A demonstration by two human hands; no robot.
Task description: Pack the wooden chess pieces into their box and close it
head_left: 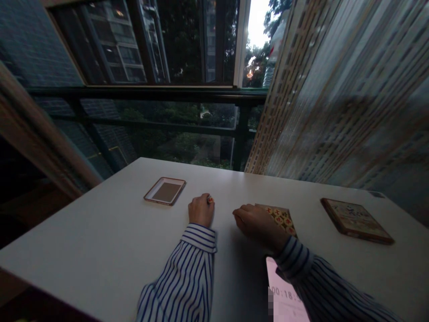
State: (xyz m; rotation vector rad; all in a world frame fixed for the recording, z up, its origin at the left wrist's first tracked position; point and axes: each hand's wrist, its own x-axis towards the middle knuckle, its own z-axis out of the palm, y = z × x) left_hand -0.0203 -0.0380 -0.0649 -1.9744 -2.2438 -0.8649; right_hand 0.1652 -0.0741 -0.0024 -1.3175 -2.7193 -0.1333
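My left hand (201, 211) is closed over the white table, its thumb side turned to the right. Between its thumb and finger shows a small round Chinese chess piece (210, 200). My right hand (256, 223) is just left of a tray of Chinese chess pieces (284, 219) and covers part of it. Its fingers point left and are pressed together; whatever they may hold is hidden. Several round pieces with red marks sit in rows in that tray.
A shallow open box (165, 191) lies at the left of the white table (110, 232). A flat box lid with a picture (358, 220) lies to the right. A lit phone (286, 295) showing a timer is below my right wrist. Curtains (301, 89) and window railing stand behind.
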